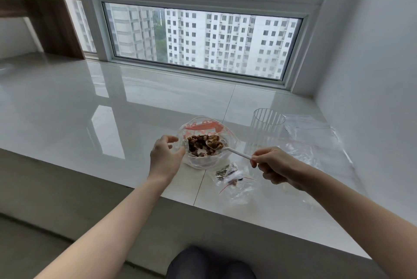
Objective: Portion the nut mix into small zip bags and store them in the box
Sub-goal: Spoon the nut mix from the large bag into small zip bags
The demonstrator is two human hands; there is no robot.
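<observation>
Glossy white ledge (112, 109); left hand (165, 154) curls round the big clear plastic bag (199, 163) at its rim, brown nut mix (199, 143) inside. Right hand (274, 165) pinches a heaped white plastic spoon (234, 152). One wobble before the small red-striped zip bag (237, 185) and nuts likely scatter.

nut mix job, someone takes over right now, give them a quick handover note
Left hand holds the open big bag of nut mix by its rim.
Right hand pinches the white spoon, loaded, over the mix.
Small zip bag lies near the front edge of the ledge with little inside; more clear bags lie right, by the empty ribbed clear container.
Nothing stored yet. Left: fill, seal, store.
</observation>
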